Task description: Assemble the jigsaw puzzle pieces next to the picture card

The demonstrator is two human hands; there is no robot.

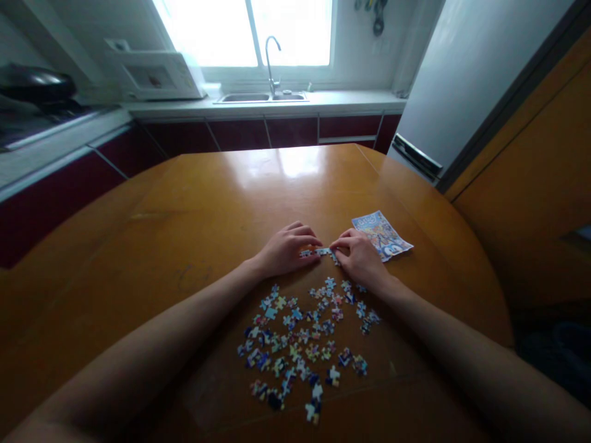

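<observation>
A short joined strip of jigsaw puzzle pieces [322, 251] lies on the wooden table, with a bit turning down at its right end. My left hand [292, 249] rests at the strip's left end, thumb and fingers closed about it, hiding part of it. At the right end, my right hand [357, 253] pinches a puzzle piece between thumb and forefinger; the fingers partly cover it. Nearer to me, between my forearms, many loose jigsaw pieces [302, 335] are spread out, mostly blue, white and yellow.
A printed picture sheet [382, 235] lies just beyond my right hand. The wooden table [221, 209] has a rounded edge. Behind it are a sink [244, 98] with a tap [270, 64], a microwave [157, 75], a dark pan [37, 84] and a refrigerator [480, 80].
</observation>
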